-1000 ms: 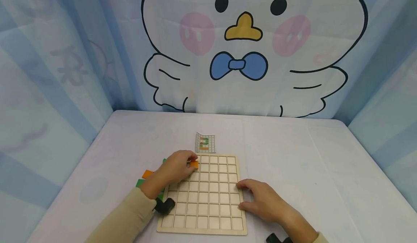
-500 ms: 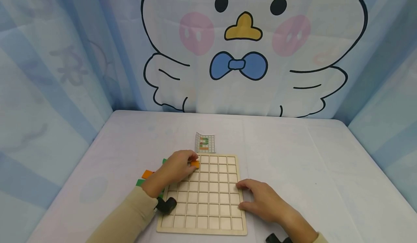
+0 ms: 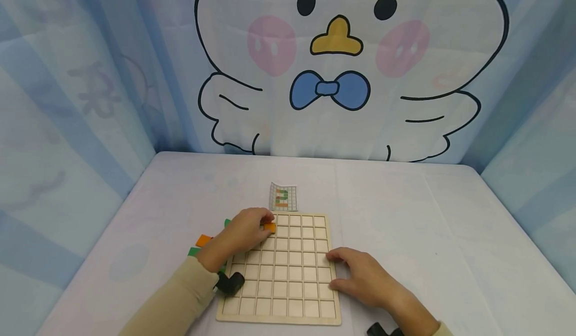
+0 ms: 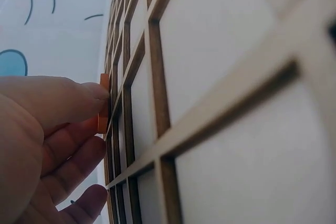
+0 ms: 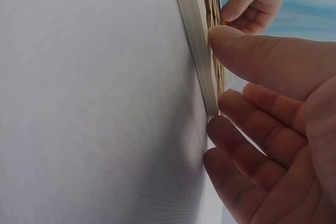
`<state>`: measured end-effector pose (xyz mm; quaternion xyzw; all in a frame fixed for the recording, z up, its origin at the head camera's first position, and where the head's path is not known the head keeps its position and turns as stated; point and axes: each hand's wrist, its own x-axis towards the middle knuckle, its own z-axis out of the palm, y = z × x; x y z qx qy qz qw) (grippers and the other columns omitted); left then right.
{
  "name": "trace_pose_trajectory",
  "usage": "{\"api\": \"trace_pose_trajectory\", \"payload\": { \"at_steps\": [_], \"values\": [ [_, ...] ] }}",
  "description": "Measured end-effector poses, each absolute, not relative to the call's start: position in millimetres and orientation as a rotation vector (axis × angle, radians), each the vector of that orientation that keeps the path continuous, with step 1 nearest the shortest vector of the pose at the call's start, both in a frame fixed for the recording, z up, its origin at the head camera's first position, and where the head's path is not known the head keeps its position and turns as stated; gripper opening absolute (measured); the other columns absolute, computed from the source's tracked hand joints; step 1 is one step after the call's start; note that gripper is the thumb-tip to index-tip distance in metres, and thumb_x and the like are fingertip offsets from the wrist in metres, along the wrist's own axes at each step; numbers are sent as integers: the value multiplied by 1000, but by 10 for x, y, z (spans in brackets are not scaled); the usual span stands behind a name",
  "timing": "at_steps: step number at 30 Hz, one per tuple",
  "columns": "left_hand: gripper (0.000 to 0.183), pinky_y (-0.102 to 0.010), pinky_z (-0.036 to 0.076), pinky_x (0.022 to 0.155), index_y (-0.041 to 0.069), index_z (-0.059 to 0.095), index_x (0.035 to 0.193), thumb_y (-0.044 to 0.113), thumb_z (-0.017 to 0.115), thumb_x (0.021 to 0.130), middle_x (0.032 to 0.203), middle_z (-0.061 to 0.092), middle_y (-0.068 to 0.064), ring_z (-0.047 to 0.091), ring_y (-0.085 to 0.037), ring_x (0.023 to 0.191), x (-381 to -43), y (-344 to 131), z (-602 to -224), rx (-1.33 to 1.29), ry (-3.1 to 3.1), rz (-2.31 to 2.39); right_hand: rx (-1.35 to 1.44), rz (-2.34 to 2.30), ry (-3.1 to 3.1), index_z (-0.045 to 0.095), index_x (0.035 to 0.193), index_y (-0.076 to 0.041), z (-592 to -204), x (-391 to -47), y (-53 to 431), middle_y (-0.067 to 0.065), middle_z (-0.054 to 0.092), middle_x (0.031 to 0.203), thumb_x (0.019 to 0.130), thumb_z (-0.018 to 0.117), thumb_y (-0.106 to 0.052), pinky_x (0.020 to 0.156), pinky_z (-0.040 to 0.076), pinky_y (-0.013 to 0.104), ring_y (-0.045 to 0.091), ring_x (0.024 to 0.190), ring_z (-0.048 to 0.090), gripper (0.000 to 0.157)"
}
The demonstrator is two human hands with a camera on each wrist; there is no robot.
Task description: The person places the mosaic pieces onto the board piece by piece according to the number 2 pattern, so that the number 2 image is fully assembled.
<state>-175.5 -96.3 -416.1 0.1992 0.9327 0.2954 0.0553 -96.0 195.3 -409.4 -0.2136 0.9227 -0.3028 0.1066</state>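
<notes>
A wooden grid board (image 3: 279, 320) lies on the white-covered table, its cells framed by raised strips. My left hand (image 3: 245, 230) pinches an orange tile (image 3: 271, 227) over the upper left cells. In the left wrist view the thumb lies across the orange tile (image 4: 102, 125), which stands right at the grid strips. My right hand (image 3: 362, 278) rests at the board's right edge, fingers loosely bent. The right wrist view shows its thumb (image 5: 226, 35) on the rim and its fingertips along the side.
Behind the board lies a small pattern card (image 3: 283, 198) with a printed grid in orange and green. Left of the board are an orange piece (image 3: 203, 240) and green pieces (image 3: 194, 251), partly hidden by the left arm. A cartoon curtain (image 3: 337, 126) hangs behind the table.
My left hand has shifted very slightly to the right with the orange tile between its fingers. The right hand and the board have stayed in place.
</notes>
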Motion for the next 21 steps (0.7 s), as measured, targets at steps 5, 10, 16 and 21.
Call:
{"api": "trace_pose_trajectory", "payload": {
  "at_steps": [5, 10, 16, 21],
  "values": [
    [25, -40, 53, 90, 2, 68, 115, 10, 73, 92, 110, 68, -9, 64, -24, 103, -1758, -962, -4169, 600, 2829, 873, -624, -894, 2715, 63, 126, -9, -4097, -957, 1953, -1, 64, 124, 85, 80, -27, 97, 47, 47, 22, 116, 60, 48],
    [25, -40, 52, 91, 2, 68, 116, 9, 72, 92, 111, 68, -9, 64, -24, 104, -1756, -960, -4166, 596, 2819, 866, -625, -895, 2718, 63, 126, -9, -4097, -955, 1956, -1, 64, 125, 85, 80, -27, 97, 47, 47, 22, 116, 60, 48],
    [24, -40, 52, 91, 3, 68, 115, 9, 72, 93, 110, 68, -8, 63, -25, 104, -1750, -956, -4159, 598, 2826, 847, -622, -893, 2718, 63, 126, -9, -4091, -954, 1952, -1, 64, 125, 85, 80, -27, 98, 46, 48, 23, 117, 60, 48],
    [24, -40, 51, 92, 3, 68, 116, 10, 72, 93, 110, 68, -7, 63, -26, 105, -1746, -955, -4158, 596, 2825, 838, -623, -893, 2718, 63, 126, -10, -4092, -952, 1954, -2, 64, 125, 85, 80, -27, 98, 46, 48, 23, 117, 60, 47]
  ]
}}
